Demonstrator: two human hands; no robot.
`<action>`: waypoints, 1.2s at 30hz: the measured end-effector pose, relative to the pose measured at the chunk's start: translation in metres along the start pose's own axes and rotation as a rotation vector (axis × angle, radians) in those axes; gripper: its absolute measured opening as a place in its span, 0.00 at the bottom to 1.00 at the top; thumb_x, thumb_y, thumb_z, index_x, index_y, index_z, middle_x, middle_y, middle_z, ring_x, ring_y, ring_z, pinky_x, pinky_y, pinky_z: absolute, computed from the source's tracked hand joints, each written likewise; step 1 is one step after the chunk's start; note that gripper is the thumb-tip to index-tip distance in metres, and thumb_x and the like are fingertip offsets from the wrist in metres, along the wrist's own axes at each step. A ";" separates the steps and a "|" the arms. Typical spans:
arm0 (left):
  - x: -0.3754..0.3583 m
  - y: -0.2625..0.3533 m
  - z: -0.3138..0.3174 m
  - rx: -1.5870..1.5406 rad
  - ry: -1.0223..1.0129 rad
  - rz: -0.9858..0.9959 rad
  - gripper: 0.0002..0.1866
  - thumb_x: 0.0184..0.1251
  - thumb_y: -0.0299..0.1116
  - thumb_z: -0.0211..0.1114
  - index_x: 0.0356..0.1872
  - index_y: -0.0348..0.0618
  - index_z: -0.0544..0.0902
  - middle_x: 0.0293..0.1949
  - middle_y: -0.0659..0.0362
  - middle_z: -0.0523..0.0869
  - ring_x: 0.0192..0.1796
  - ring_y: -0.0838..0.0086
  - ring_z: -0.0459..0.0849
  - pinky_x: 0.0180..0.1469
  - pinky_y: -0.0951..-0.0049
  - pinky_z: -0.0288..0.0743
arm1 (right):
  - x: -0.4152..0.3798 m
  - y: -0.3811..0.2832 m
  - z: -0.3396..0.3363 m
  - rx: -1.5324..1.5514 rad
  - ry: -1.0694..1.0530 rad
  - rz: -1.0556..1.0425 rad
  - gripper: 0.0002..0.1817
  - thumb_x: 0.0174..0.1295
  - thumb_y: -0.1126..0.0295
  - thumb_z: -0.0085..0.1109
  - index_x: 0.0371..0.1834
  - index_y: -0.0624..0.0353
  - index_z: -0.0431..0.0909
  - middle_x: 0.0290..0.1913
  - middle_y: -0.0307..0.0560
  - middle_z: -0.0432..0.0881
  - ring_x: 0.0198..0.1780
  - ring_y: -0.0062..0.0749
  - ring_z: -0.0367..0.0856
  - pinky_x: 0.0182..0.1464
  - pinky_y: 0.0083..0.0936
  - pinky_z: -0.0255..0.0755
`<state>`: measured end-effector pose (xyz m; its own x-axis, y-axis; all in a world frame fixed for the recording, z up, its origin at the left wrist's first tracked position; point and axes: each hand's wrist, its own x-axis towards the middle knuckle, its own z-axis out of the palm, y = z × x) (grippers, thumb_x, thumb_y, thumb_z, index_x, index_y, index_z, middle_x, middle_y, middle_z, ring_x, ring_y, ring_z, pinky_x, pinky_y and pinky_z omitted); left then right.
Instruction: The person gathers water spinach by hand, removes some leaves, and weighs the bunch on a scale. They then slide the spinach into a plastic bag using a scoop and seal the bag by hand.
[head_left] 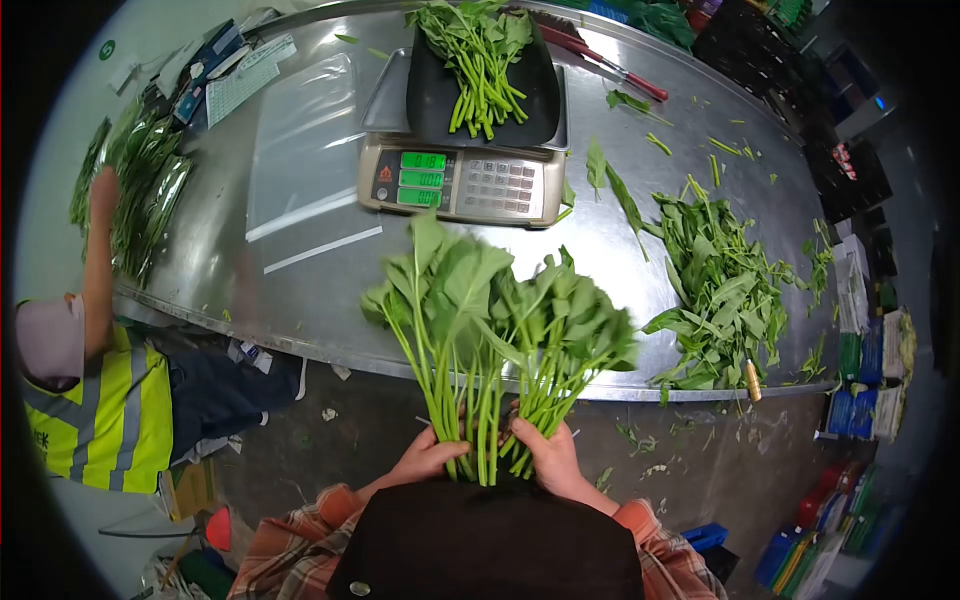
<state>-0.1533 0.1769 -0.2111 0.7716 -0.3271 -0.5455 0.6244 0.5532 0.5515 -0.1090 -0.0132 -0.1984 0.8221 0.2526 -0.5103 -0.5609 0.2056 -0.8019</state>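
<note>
My left hand is closed around the lower stems of a bunch of leafy greens, upright in front of my dark apron. Close beside it, my right hand grips the stems of the other part of the bunch, thumb across the front. The leaves fan out over the table's near edge and are slightly blurred. Beyond them stands a digital scale with lit green displays. On its black tray lies another bunch of greens, cut stems toward me.
A heap of loose greens lies right on the metal table, with a gold-coloured handle at its edge. Clear plastic bags lie left of the scale, a red-handled brush behind it. A co-worker reaches toward bagged greens.
</note>
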 end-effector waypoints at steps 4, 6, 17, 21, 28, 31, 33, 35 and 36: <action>0.024 -0.033 -0.041 -0.687 -0.338 -0.029 0.23 0.70 0.37 0.50 0.64 0.45 0.64 0.54 0.53 0.78 0.49 0.69 0.79 0.50 0.71 0.72 | 0.008 0.008 -0.006 0.262 -0.066 0.315 0.17 0.68 0.66 0.51 0.56 0.63 0.68 0.47 0.45 0.77 0.47 0.31 0.77 0.50 0.30 0.73; 0.018 -0.024 -0.028 -0.443 -0.018 -0.135 0.23 0.71 0.41 0.49 0.63 0.45 0.66 0.52 0.53 0.79 0.49 0.69 0.79 0.50 0.71 0.73 | 0.009 0.017 -0.012 0.249 -0.101 0.433 0.22 0.69 0.61 0.50 0.61 0.62 0.66 0.53 0.46 0.75 0.52 0.33 0.75 0.55 0.34 0.70; 0.031 -0.020 0.002 0.003 -0.054 -0.065 0.20 0.67 0.26 0.58 0.59 0.34 0.70 0.53 0.53 0.79 0.53 0.68 0.79 0.53 0.65 0.75 | 0.007 0.016 -0.018 0.014 -0.171 0.126 0.27 0.66 0.61 0.56 0.63 0.63 0.64 0.58 0.48 0.72 0.60 0.30 0.68 0.61 0.28 0.63; 0.022 -0.012 0.000 -0.217 0.072 -0.168 0.19 0.65 0.24 0.60 0.57 0.34 0.73 0.50 0.54 0.81 0.52 0.70 0.81 0.53 0.67 0.75 | 0.000 0.019 -0.028 0.191 -0.031 0.360 0.30 0.67 0.60 0.54 0.64 0.71 0.59 0.60 0.53 0.69 0.61 0.33 0.67 0.63 0.34 0.62; 0.020 -0.022 0.009 0.053 0.168 -0.008 0.16 0.65 0.26 0.59 0.53 0.33 0.74 0.49 0.53 0.81 0.44 0.71 0.82 0.46 0.71 0.78 | 0.034 0.028 -0.005 -0.212 -0.053 0.209 0.24 0.62 0.71 0.57 0.59 0.69 0.65 0.53 0.52 0.76 0.51 0.32 0.76 0.55 0.27 0.70; 0.014 -0.027 -0.016 -0.079 0.263 -0.051 0.17 0.65 0.30 0.58 0.54 0.33 0.74 0.45 0.52 0.82 0.43 0.66 0.82 0.49 0.67 0.77 | 0.023 0.001 -0.021 0.241 -0.002 0.270 0.22 0.57 0.81 0.50 0.57 0.71 0.65 0.52 0.58 0.76 0.50 0.41 0.79 0.54 0.35 0.75; 0.013 -0.029 -0.019 -0.232 0.276 -0.054 0.17 0.66 0.31 0.57 0.52 0.32 0.75 0.45 0.50 0.82 0.42 0.66 0.82 0.48 0.67 0.78 | 0.016 0.005 -0.041 0.374 0.041 0.314 0.23 0.58 0.82 0.45 0.60 0.67 0.61 0.53 0.62 0.75 0.53 0.48 0.78 0.55 0.42 0.76; 0.007 -0.019 -0.009 -0.304 0.281 -0.058 0.17 0.67 0.32 0.56 0.52 0.31 0.75 0.45 0.50 0.83 0.42 0.66 0.82 0.48 0.66 0.78 | 0.008 0.003 -0.045 0.433 0.000 0.354 0.25 0.60 0.81 0.43 0.63 0.66 0.56 0.53 0.65 0.74 0.52 0.48 0.77 0.54 0.41 0.76; 0.005 -0.017 -0.008 -0.282 0.275 -0.055 0.17 0.67 0.32 0.55 0.52 0.32 0.74 0.45 0.49 0.83 0.42 0.65 0.82 0.48 0.63 0.78 | 0.007 0.000 -0.045 0.396 -0.038 0.406 0.25 0.60 0.79 0.46 0.63 0.65 0.56 0.53 0.64 0.74 0.53 0.47 0.77 0.52 0.41 0.77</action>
<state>-0.1607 0.1722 -0.2280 0.6527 -0.1664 -0.7391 0.5767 0.7419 0.3421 -0.0989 -0.0544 -0.2154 0.5331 0.4176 -0.7358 -0.8310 0.4219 -0.3625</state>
